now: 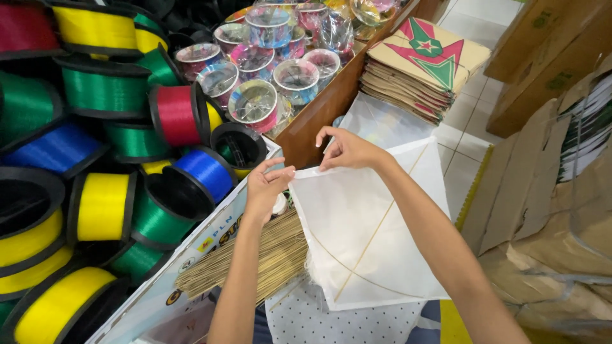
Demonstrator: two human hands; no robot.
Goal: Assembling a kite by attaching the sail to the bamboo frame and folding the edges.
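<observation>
Kite of thin white paper, diamond-shaped with a slim bamboo spine and a bowed cross-spar showing through the sheet, lies in front of the person above a dotted white sheet and beside a bundle of thin bamboo sticks. Left hand pinches the upper left edge of the kite, thumb and forefinger closed on the paper; right hand presses its fingertips, held close together, on the top corner, and appears to grip a fold there, though the exact hold is hard to make out. To the left, a box is heaped with thread spools in yellow, green, blue and red; behind it, clear plastic reels fill a wooden tray. A stack of brown printed kites rests on the tiled floor, with cardboard at the right.

Risks, as judged from this arrangement: the paper is thin and both hands pull on one edge, so uneven tension could tear it at the spar; a sharp bend could crack the spine; the stick bundle, touching the kite's left margin, could snag or puncture the sheet if it is dragged sideways
</observation>
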